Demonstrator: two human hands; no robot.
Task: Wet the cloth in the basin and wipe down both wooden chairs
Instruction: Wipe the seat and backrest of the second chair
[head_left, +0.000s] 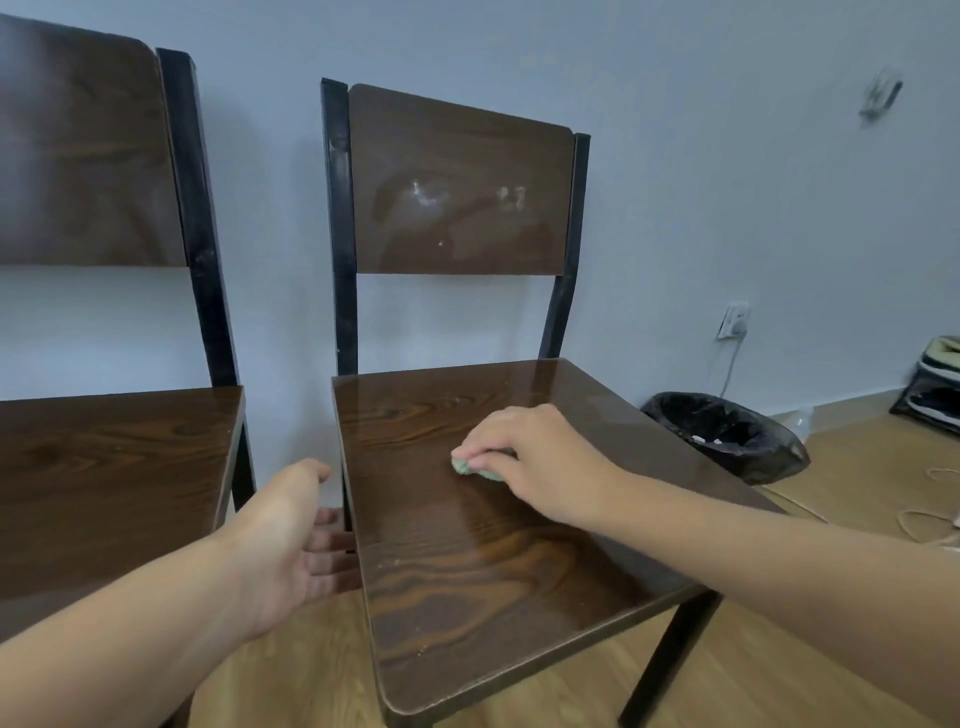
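Two dark wooden chairs with black metal frames stand side by side against the wall. On the seat of the right chair (467, 571) my right hand (535, 457) presses a small pale green cloth (467, 466), mostly hidden under my fingers. The seat shines wet around it. White smears mark its backrest (457, 187). My left hand (291, 535) is open in the gap between the chairs, fingers touching the left edge of the right chair's seat. The left chair (104, 467) is partly cut off by the frame edge. No basin is in view.
A black-lined waste bin (727, 431) sits on the wooden floor just right of the chair. A wall socket with a white cable (732, 322) is above it. Cords (930, 519) lie on the floor at the right, with a bag-like item (935, 384) at the far right edge.
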